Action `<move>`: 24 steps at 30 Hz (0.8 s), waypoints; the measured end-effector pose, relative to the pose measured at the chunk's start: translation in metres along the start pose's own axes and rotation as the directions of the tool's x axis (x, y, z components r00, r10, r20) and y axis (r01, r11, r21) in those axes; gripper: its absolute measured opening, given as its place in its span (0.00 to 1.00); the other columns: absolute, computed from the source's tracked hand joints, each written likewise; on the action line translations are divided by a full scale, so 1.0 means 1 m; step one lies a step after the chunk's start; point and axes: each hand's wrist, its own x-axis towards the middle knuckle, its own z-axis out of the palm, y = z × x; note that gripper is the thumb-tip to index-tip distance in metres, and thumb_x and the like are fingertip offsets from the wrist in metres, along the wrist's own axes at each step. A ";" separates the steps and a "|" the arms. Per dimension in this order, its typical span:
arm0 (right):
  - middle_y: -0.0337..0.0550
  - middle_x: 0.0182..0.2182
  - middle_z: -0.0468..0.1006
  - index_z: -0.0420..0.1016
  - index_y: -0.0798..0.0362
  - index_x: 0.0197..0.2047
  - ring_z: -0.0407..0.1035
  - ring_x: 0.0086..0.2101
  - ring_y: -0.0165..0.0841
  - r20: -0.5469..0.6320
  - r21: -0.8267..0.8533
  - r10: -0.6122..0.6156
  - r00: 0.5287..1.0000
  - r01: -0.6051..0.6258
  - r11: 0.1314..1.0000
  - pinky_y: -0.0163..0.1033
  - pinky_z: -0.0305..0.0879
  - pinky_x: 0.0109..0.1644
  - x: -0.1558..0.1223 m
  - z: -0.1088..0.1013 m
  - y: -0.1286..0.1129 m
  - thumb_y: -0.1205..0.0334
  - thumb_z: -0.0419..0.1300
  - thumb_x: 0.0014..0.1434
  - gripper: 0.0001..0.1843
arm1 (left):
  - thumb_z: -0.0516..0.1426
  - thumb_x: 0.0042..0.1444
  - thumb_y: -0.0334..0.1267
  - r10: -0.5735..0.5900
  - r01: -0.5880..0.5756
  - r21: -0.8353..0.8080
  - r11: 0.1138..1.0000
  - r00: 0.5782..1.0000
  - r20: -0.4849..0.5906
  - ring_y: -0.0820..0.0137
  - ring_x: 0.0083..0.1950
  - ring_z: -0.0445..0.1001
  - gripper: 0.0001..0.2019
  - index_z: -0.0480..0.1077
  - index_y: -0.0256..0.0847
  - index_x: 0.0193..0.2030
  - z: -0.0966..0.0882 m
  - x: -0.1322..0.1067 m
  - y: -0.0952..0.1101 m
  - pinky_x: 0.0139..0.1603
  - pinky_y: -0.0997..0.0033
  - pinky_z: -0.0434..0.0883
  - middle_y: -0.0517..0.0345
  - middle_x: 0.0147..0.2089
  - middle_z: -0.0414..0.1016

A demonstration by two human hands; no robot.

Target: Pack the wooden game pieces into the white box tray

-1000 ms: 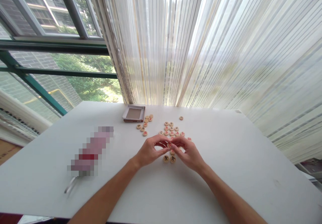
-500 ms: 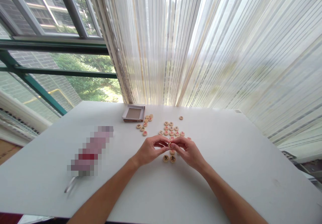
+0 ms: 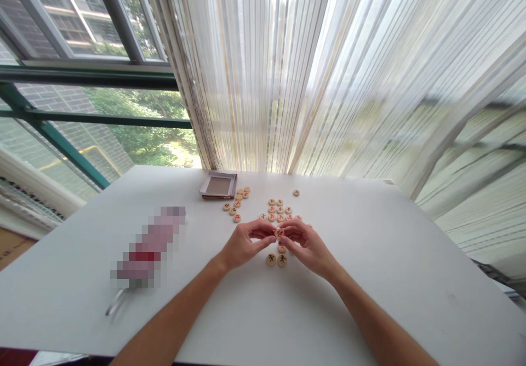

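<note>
My left hand (image 3: 245, 243) and my right hand (image 3: 307, 247) meet above the white table (image 3: 263, 311). Together their fingertips pinch one round wooden chess piece (image 3: 279, 233) with a red mark, held just off the table. Two pieces with black marks (image 3: 276, 259) lie side by side right below the hands. A cluster of several more pieces (image 3: 280, 210) lies just beyond the fingers. Another small group (image 3: 237, 205) sits further left.
A small open cardboard box (image 3: 218, 185) lies at the back of the table, near the curtain. A blurred pink and red object (image 3: 148, 247) lies on the left. One piece (image 3: 296, 193) lies alone at the back. Striped sheer curtains hang behind.
Both hands have lifted the pinched piece slightly, and its red face now shows more. The curtain on the right has blown aside.
</note>
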 end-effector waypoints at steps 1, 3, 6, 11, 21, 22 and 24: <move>0.43 0.38 0.80 0.71 0.50 0.47 0.77 0.39 0.36 -0.004 -0.013 -0.006 1.000 0.006 1.000 0.42 0.77 0.44 0.000 0.000 -0.001 0.52 0.63 0.62 0.14 | 0.65 0.56 0.42 -0.003 0.003 0.001 1.000 1.000 0.004 0.63 0.45 0.82 0.15 0.77 0.36 0.47 0.000 0.000 0.000 0.51 0.61 0.80 0.50 0.45 0.82; 0.43 0.37 0.80 0.70 0.49 0.47 0.77 0.38 0.35 -0.013 -0.026 -0.018 1.000 0.018 1.000 0.42 0.77 0.43 0.000 0.001 -0.002 0.51 0.63 0.62 0.14 | 0.65 0.57 0.42 -0.010 0.010 0.005 1.000 1.000 0.009 0.62 0.45 0.82 0.16 0.76 0.37 0.49 -0.001 0.000 0.000 0.51 0.61 0.80 0.50 0.44 0.82; 0.43 0.37 0.79 0.70 0.49 0.45 0.77 0.39 0.36 -0.054 -0.042 -0.037 0.998 0.035 0.999 0.42 0.77 0.44 0.000 0.000 -0.002 0.51 0.63 0.62 0.13 | 0.64 0.57 0.42 -0.012 0.012 0.009 1.000 1.000 -0.016 0.62 0.43 0.83 0.17 0.75 0.37 0.51 -0.007 0.001 -0.001 0.51 0.60 0.80 0.50 0.43 0.83; 0.43 0.38 0.78 0.71 0.49 0.46 0.75 0.39 0.35 -0.165 -0.054 -0.030 0.986 0.022 0.998 0.41 0.76 0.44 0.002 -0.007 0.002 0.52 0.63 0.62 0.13 | 0.64 0.57 0.43 -0.004 -0.001 -0.027 1.000 0.984 -0.177 0.64 0.39 0.83 0.15 0.75 0.35 0.46 -0.021 0.007 -0.005 0.46 0.64 0.81 0.51 0.39 0.83; 0.44 0.37 0.79 0.73 0.50 0.48 0.76 0.38 0.36 -0.124 -0.056 -0.019 0.992 0.012 0.998 0.41 0.75 0.44 0.002 -0.005 0.001 0.52 0.63 0.62 0.14 | 0.64 0.57 0.43 -0.021 0.023 0.049 0.999 0.999 -0.044 0.64 0.43 0.83 0.17 0.76 0.37 0.50 -0.011 0.003 -0.002 0.49 0.64 0.80 0.51 0.43 0.83; 0.44 0.37 0.79 0.73 0.50 0.48 0.76 0.38 0.36 -0.105 -0.059 -0.022 0.994 0.015 0.998 0.42 0.76 0.45 0.001 -0.003 0.000 0.53 0.63 0.62 0.13 | 0.65 0.56 0.43 -0.028 0.029 0.052 0.998 0.999 -0.017 0.63 0.44 0.82 0.18 0.75 0.38 0.52 -0.009 0.002 -0.002 0.50 0.63 0.80 0.51 0.44 0.83; 0.43 0.37 0.80 0.73 0.49 0.48 0.77 0.39 0.36 -0.072 -0.064 -0.022 0.997 0.017 0.998 0.43 0.76 0.45 0.001 0.000 0.000 0.54 0.62 0.63 0.13 | 0.65 0.56 0.43 -0.036 0.034 0.050 0.998 0.999 0.030 0.63 0.46 0.82 0.21 0.74 0.39 0.55 -0.007 0.002 -0.001 0.51 0.62 0.80 0.51 0.47 0.83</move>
